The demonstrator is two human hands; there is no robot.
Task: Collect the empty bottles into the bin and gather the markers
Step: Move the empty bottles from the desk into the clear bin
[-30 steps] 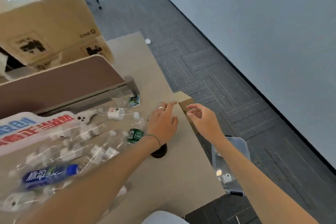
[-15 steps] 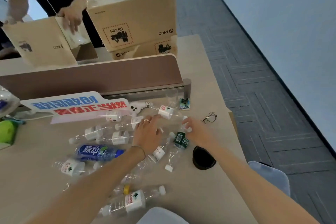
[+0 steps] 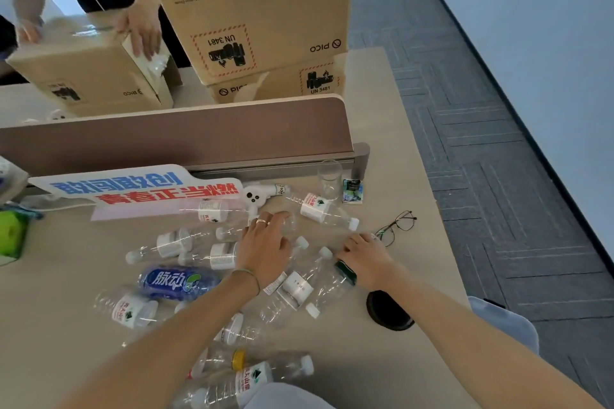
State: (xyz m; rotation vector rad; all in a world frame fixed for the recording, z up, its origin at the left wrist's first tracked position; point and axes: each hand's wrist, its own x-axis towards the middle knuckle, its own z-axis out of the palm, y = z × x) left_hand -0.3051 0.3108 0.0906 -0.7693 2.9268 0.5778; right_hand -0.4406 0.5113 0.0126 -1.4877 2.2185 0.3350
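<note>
Head view looks down on a beige surface (image 3: 382,129) strewn with empty bottles (image 3: 212,256). Taking the blue-labelled bottle (image 3: 176,282) as landmark: the left hand (image 3: 265,249) lies just right of it, fingers spread flat over clear bottles. Farther right, the right hand (image 3: 367,259) presses on a green-labelled bottle (image 3: 345,271), though I cannot tell whether it grips. Glasses (image 3: 397,226) lie beyond that hand. A clear bin (image 3: 505,325) sits well right, off the surface's edge.

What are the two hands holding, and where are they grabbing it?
The right hand covers the green-labelled bottle at its label. The left hand rests on a clear bottle; a real grip cannot be told.
</note>
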